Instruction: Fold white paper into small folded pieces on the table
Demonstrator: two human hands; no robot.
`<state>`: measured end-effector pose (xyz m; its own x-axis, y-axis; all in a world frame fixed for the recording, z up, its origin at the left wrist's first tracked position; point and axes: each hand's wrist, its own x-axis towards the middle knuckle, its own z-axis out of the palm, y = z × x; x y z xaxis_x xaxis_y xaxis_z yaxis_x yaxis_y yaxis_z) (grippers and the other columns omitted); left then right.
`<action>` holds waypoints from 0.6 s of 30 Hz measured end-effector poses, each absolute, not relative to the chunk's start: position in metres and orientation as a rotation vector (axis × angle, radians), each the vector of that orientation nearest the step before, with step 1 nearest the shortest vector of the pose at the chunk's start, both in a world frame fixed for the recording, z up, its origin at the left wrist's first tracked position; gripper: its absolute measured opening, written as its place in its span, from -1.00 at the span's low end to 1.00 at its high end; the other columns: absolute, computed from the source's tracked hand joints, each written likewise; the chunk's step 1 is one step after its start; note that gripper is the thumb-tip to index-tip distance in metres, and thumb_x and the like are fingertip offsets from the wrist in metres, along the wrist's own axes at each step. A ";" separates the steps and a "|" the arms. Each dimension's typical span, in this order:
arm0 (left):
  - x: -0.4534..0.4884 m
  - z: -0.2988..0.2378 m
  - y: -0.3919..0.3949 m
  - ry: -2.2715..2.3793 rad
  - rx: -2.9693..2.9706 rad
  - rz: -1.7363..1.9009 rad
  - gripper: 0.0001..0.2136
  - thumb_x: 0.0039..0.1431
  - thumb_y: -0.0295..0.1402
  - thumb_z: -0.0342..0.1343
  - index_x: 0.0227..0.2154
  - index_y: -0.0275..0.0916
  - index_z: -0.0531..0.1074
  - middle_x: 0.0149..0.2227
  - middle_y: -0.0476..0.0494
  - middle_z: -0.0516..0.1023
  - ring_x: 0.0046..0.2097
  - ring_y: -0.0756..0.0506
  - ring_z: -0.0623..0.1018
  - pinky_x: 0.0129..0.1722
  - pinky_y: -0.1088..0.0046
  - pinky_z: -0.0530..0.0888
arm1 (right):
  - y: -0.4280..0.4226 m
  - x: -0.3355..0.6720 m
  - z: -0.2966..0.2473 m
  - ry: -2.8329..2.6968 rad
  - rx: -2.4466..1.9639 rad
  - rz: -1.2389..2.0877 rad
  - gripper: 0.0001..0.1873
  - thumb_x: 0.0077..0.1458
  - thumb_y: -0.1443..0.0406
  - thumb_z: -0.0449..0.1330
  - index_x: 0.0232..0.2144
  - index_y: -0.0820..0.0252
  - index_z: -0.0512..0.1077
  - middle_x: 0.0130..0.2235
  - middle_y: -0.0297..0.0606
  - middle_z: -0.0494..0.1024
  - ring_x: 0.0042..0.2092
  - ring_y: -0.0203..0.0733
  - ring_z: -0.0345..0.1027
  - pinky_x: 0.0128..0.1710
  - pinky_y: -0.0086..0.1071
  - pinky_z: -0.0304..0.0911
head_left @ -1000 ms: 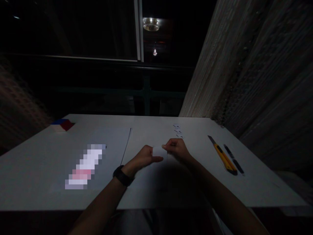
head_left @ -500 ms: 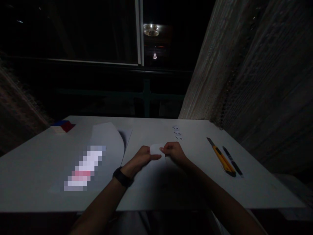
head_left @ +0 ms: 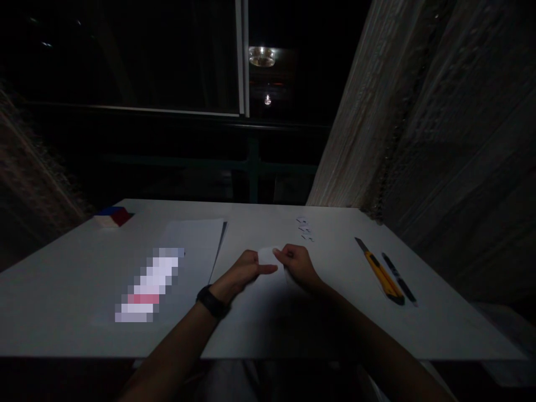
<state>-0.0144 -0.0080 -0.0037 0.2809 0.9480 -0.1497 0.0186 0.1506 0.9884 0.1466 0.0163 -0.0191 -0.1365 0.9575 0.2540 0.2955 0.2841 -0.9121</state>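
While the left hand (head_left: 247, 268) grips the white paper (head_left: 268, 258) at its left side, thumb laid across it, the right hand (head_left: 299, 263) pinches it near the upper right corner. Plain and pale on top, the white paper dims to grey shadow lower down, over the table's (head_left: 259, 223) near middle.

Place: probably a home, dimly lit
Curtains (head_left: 360, 123): beside the table's (head_left: 259, 223) far corners
Chandelier (head_left: 262, 56): glowing in the dark window (head_left: 188, 61)
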 end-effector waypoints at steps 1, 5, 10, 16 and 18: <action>-0.015 -0.004 -0.008 1.082 1.221 0.879 -0.73 -0.32 -0.28 0.32 -0.53 -0.36 0.46 -0.59 -0.01 0.41 -0.56 0.06 0.30 -0.57 0.55 0.17 | 0.016 0.146 -0.018 -1.642 -1.167 0.876 -0.57 -0.12 0.00 0.16 -0.72 0.20 0.22 -0.69 -0.44 0.17 -0.58 -0.38 0.03 -0.57 -0.46 -0.03; -0.016 -0.004 -0.007 1.065 1.209 0.854 -0.74 -0.31 -0.31 0.32 -0.53 -0.35 0.45 -0.62 0.02 0.39 -0.60 0.08 0.29 -0.58 0.56 0.17 | 0.014 0.142 -0.014 -1.669 -1.169 0.817 -0.53 -0.03 -0.02 0.06 -0.72 0.19 0.17 -0.67 -0.44 0.13 -0.57 -0.38 0.01 -0.56 -0.46 -0.03; -0.015 -0.005 -0.006 1.003 1.004 1.132 -0.70 -0.29 -0.30 0.32 -0.45 -0.38 0.50 -0.45 -0.19 0.54 -0.42 -0.07 0.49 -0.38 0.43 0.37 | 0.014 0.140 -0.012 -1.604 -1.146 0.950 -0.53 0.00 -0.06 0.00 -0.65 0.20 0.26 -0.65 -0.40 0.25 -0.55 -0.34 0.12 -0.55 -0.46 0.04; -0.017 -0.006 -0.003 0.993 0.913 1.244 -0.69 -0.28 -0.33 0.32 -0.43 -0.43 0.49 -0.47 -0.23 0.55 -0.45 -0.09 0.50 -0.38 0.38 0.40 | 0.018 0.138 -0.018 -1.399 -1.101 1.231 -0.68 -0.27 0.08 0.25 -0.59 0.24 0.38 -0.60 -0.33 0.40 -0.53 -0.30 0.22 -0.55 -0.44 0.08; -0.017 -0.007 -0.003 0.976 0.921 1.250 -0.69 -0.26 -0.33 0.31 -0.41 -0.42 0.49 -0.45 -0.23 0.56 -0.45 -0.09 0.51 -0.38 0.38 0.41 | 0.018 0.138 -0.016 -1.293 -1.091 1.358 -0.70 -0.32 0.12 0.28 -0.60 0.26 0.40 -0.64 -0.36 0.37 -0.59 -0.35 0.17 -0.58 -0.45 0.04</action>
